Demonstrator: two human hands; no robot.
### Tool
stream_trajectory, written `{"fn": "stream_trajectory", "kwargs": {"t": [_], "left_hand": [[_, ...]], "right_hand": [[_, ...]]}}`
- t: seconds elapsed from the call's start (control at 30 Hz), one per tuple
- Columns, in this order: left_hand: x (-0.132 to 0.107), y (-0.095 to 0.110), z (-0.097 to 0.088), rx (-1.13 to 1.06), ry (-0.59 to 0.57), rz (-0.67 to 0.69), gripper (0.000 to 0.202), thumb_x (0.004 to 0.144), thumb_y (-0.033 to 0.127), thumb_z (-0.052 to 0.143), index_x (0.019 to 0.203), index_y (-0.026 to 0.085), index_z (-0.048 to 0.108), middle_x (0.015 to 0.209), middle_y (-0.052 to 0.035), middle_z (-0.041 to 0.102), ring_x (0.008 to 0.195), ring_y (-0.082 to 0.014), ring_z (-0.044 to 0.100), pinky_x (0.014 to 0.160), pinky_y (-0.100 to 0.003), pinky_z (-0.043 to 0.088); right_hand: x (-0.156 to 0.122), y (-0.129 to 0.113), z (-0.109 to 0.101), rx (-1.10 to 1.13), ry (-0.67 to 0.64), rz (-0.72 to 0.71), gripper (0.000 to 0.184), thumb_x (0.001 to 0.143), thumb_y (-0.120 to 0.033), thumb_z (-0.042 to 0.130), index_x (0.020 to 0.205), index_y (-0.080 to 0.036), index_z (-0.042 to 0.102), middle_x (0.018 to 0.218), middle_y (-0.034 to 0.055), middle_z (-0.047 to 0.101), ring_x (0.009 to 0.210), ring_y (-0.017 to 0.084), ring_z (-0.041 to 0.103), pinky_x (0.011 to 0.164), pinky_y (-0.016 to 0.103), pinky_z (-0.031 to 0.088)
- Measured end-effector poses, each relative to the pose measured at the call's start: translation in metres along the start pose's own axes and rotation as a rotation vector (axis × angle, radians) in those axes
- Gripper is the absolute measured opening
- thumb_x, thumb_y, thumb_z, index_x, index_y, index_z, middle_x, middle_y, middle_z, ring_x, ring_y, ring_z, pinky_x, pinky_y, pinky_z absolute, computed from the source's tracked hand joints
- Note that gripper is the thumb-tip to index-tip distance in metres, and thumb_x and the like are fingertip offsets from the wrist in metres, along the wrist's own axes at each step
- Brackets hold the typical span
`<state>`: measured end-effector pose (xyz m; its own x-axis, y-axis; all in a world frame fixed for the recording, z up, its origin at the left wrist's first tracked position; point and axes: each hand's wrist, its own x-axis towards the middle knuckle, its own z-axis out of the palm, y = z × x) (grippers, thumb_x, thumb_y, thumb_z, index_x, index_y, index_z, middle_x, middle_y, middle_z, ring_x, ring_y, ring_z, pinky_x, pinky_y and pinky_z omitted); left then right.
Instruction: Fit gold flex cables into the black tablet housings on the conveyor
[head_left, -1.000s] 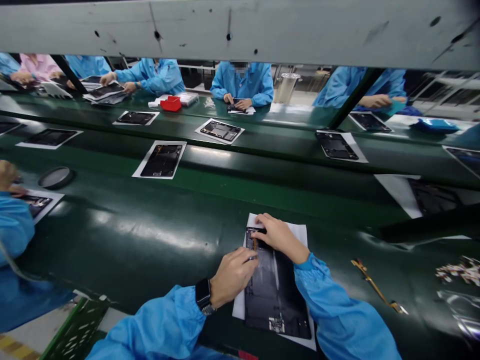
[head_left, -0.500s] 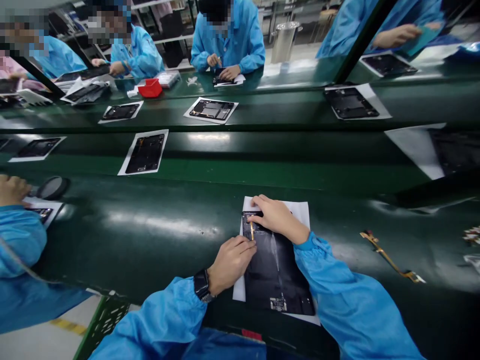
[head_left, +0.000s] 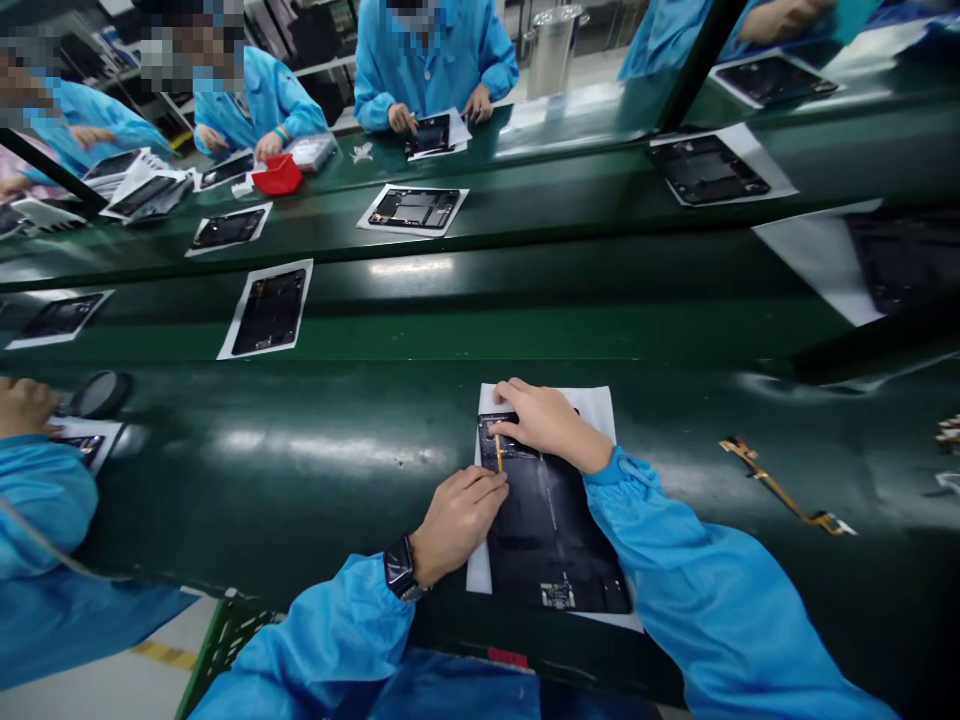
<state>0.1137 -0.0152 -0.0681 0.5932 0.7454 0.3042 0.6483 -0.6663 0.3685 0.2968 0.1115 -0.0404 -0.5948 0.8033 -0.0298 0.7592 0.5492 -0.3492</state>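
Observation:
A black tablet back panel [head_left: 551, 535] lies on a white sheet [head_left: 600, 408] on the green bench in front of me. A thin orange flex strip [head_left: 499, 453] runs down near the panel's upper left corner. My left hand [head_left: 457, 520], with a watch on the wrist, pinches its fingertips together at the strip's lower end. My right hand [head_left: 547, 423] rests curled on the panel's top edge, its fingertips pressing at the strip's upper end.
A loose orange flex cable [head_left: 784, 490] lies on the bench to my right. More panels on white sheets [head_left: 266, 310] sit along the conveyor [head_left: 525, 270]. A co-worker's blue sleeve [head_left: 37, 490] is at my left; other people in blue coats work across the line, near a red tray [head_left: 277, 178].
The camera has tilted down, so the overhead beam is out of view. Both hands stay on the panel's upper left corner at the orange strip, shifting only slightly.

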Motion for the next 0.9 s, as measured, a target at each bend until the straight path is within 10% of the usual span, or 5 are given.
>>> {"fn": "stream_trajectory", "kwargs": {"t": [0.63, 0.77, 0.9], "left_hand": [[0.004, -0.006, -0.019, -0.112, 0.038, 0.015, 0.021, 0.094, 0.023, 0.058, 0.113, 0.015, 0.059, 0.115, -0.0104, 0.064, 0.11, -0.0206, 0.06, 0.096, -0.038, 0.053], [0.006, -0.011, -0.022, -0.031, -0.028, -0.001, 0.026, 0.094, 0.023, 0.056, 0.119, 0.015, 0.057, 0.129, -0.0129, 0.057, 0.12, -0.0242, 0.054, 0.1, -0.042, 0.049], [0.008, -0.009, -0.027, 0.042, -0.161, 0.014, 0.03, 0.095, 0.031, 0.055, 0.122, 0.017, 0.056, 0.137, -0.014, 0.051, 0.125, -0.0278, 0.049, 0.1, -0.046, 0.047]], "right_hand": [[-0.001, -0.003, -0.004, 0.005, 0.004, 0.037, 0.038, 0.083, -0.043, 0.071, 0.107, -0.017, 0.057, 0.099, 0.0062, 0.062, 0.08, 0.021, 0.063, 0.066, 0.029, 0.039], [-0.006, -0.002, -0.016, 0.129, 0.031, 0.033, 0.015, 0.09, -0.019, 0.057, 0.105, -0.016, 0.059, 0.1, 0.0073, 0.062, 0.091, 0.02, 0.062, 0.078, 0.028, 0.043], [-0.016, -0.002, -0.038, 0.239, 0.008, -0.007, 0.03, 0.089, -0.003, 0.041, 0.1, -0.017, 0.064, 0.101, 0.0067, 0.066, 0.096, 0.018, 0.061, 0.083, 0.026, 0.043]]}}
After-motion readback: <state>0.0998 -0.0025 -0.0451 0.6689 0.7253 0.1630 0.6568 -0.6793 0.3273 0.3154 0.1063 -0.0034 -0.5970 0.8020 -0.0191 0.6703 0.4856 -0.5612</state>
